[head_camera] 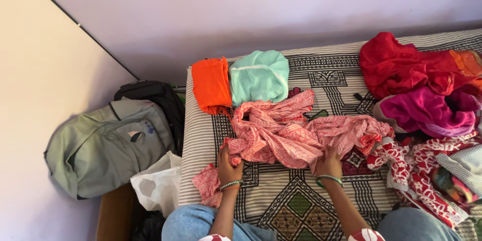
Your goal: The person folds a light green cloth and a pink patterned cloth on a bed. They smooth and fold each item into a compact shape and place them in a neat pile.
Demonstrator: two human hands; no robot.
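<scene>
**Both hands gripping a pink printed cloth on the bed**

At the centre of the frame, a crumpled pink printed cloth (pixel 286 135) is lying across a striped, patterned bedsheet (pixel 296 201). The left hand (pixel 228 165) is closing its fingers around the cloth's lower left portion, with a bunch of fabric gathered in the grasp. The right hand (pixel 330 163) is pressing into the cloth's lower middle edge, fingers curled down into the folds and gripping them. Both wrists are wearing green bangles, and blue denim knees are showing at the bottom edge.

Just above the cloth, toward the upper middle, a folded orange garment (pixel 211 85) is sitting beside a folded mint-green garment (pixel 260 76); the two are touching. Filling the right side of the frame, a loose heap is resting on the sheet: a red cloth (pixel 401 65) at the top, a magenta cloth (pixel 427 113) below it, and a red-and-white printed cloth (pixel 406 170) lowest, lying just beside the pink one.

Off the bed at the left, a grey-green backpack (pixel 100 145) is leaning against the wall, with a black bag (pixel 155 95) behind it and a white plastic bag (pixel 158 183) beneath.
</scene>
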